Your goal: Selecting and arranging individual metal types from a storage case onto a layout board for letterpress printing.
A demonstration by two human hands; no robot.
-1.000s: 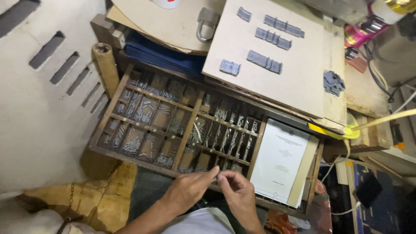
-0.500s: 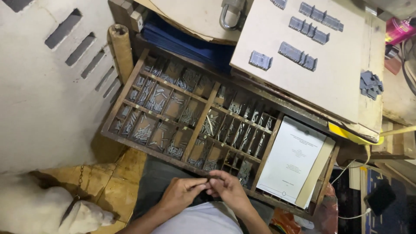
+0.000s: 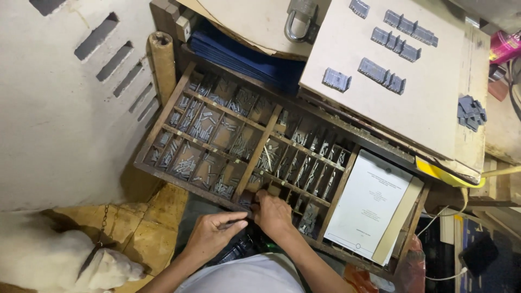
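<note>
The left hand [image 3: 213, 234] lies just below the near edge of a wooden tray [image 3: 163, 116], its fingers curled narrowly around a thin dark stick [image 3: 234, 222] that pokes out toward the other hand. The right hand [image 3: 273, 212] sits just beside it, touching the tray's near rail, with its fingers bent down into one of the front compartments; whether it is pinching anything there cannot be told, since the fingertips are hidden.

The tray spreads away from both hands, split by wooden bars into many small boxes, most holding small grey metal pieces [image 3: 202, 126]. To the right of the right hand, a white printed sheet [image 3: 370, 203] lies over the tray's end, resting on a tan board.

Beyond the tray, far from the hands, a stack of dark blue paper [image 3: 244, 57] shows under a pale cardboard panel [image 3: 434, 103]. On that panel stand short rows of grey metal blocks [image 3: 389, 75], and a loose cluster of darker blocks [image 3: 471, 112] lies at its far right edge. A metal padlock [image 3: 297, 21] rests on a rounded brown board above the blue stack.

To the left of the left hand, well apart, a white dog [image 3: 65, 266] with a chain on its collar lies on the yellowish floor [image 3: 144, 230]. A rolled brown tube [image 3: 163, 65] stands at the tray's far left corner.
</note>
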